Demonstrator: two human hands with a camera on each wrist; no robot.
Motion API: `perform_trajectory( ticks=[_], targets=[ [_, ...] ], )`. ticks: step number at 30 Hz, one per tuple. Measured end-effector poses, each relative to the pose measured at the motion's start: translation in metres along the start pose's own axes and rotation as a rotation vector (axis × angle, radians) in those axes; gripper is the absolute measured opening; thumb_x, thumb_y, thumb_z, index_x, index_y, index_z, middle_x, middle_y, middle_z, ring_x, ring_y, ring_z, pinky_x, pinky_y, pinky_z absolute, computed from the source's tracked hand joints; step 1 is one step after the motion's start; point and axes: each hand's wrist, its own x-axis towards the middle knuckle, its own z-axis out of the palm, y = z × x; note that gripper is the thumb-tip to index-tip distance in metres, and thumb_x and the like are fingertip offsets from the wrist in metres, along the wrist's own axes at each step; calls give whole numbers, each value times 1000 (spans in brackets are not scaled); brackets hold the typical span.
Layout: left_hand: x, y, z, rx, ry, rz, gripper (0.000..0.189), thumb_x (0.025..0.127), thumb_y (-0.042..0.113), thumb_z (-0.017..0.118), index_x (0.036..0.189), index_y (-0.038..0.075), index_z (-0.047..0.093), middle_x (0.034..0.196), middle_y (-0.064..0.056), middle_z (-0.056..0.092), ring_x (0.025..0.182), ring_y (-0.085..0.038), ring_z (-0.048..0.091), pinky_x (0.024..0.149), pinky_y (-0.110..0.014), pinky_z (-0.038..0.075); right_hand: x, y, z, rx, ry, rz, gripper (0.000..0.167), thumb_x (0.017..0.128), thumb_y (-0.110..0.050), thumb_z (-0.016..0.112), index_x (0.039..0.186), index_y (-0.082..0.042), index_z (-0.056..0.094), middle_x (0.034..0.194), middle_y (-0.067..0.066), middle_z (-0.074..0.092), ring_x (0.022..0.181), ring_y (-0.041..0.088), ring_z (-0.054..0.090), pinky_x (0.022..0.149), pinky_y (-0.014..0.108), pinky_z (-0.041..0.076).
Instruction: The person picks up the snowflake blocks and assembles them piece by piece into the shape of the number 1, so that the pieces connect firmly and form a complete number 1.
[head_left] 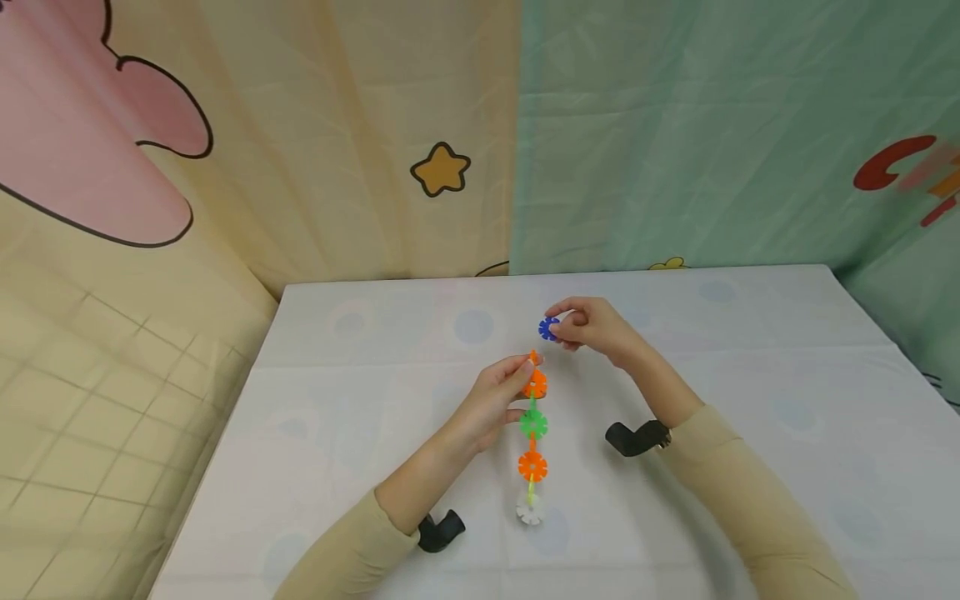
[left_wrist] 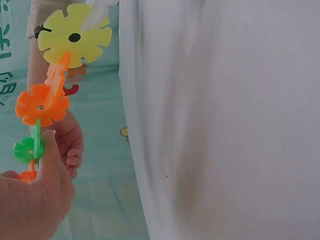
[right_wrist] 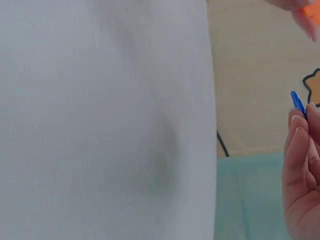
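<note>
My left hand (head_left: 491,400) pinches the far end of a chain of interlocking flower discs (head_left: 533,425). Orange, green, yellow and white pieces run toward me in a line, slotted edge to edge. A yellow disc (left_wrist: 75,37) and an orange disc (left_wrist: 42,106) loom large in the left wrist view. Beyond the chain's far end, my right hand (head_left: 592,327) holds a single blue notched disc (head_left: 548,328) between thumb and fingers. Seen edge-on in the right wrist view, the blue disc (right_wrist: 298,103) is apart from the chain.
A white-covered table (head_left: 337,467) lies under both hands, with a patterned curtain (head_left: 360,150) behind its far edge. Black wrist-worn devices (head_left: 637,437) stick out at both sleeves.
</note>
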Motion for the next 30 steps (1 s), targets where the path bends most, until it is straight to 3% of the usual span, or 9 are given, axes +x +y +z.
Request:
perform_trajectory(
  ticks=[10, 19, 23, 30],
  targets=[
    [-2, 0, -1, -1, -16, 22, 44, 100, 26, 44, 136, 1, 44, 139, -11, 45, 108, -25, 51, 93, -47, 44, -29, -32, 8, 30, -54, -101, 26, 90, -5, 60, 115, 1, 57, 74, 8, 63, 67, 22, 59, 68, 32, 54],
    [-3, -1, 1, 14, -25, 37, 44, 99, 27, 45, 135, 1, 45, 133, -10, 49, 102, -22, 51, 89, -42, 47, -37, -38, 18, 35, -45, -156, 23, 89, -6, 63, 111, 2, 59, 76, 21, 62, 64, 22, 59, 64, 31, 53],
    [-3, -1, 2, 13, -17, 47, 43, 99, 25, 45, 134, -1, 46, 126, -11, 51, 96, -19, 52, 84, -38, 50, -40, -40, 20, 38, -58, -173, 20, 88, -6, 64, 105, 3, 59, 76, 19, 63, 63, 21, 59, 62, 29, 53],
    [-2, -2, 2, 67, 5, 82, 43, 98, 26, 48, 132, 0, 48, 129, -16, 50, 103, -23, 51, 86, -43, 49, -43, -45, 17, 6, -49, -182, 12, 88, -6, 62, 96, 3, 63, 79, 14, 66, 64, 19, 59, 63, 30, 52]
  ],
)
